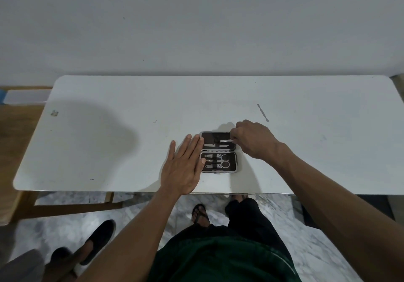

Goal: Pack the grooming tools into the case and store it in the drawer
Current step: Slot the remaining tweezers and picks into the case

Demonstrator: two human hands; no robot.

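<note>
So the manicure case (218,151) is lying open flat on the white surface (109,128), and the right hand (251,139) has its grip pinched on a thin metal tool, tweezers (226,141) by the look of it, with the tip angled into the far half of the case. The left hand (185,165) is spread flat, fingers (194,148) touching the case's edge on the side opposite the grip, thumb tip on the near half's rim.

My take on doing this bit well: keep that flat hand bracing so the case doesn't skate, and slide the tool in lengthways under the elastic strap instead of pushing down. The loops on these look tight, so a low angle should help.

Contents: the near half, just toward the body from the grip, holds small scissors (224,161) and a couple of other metal pieces (209,161) strapped in; I can't tell exactly what they are. The far half has one short piece (210,144) seated right beside the tweezer tip.

One long thin cuticle-pusher type tool (263,113) is lying loose on the surface, beyond the grip and out to the right. No drawer in sight.
</note>
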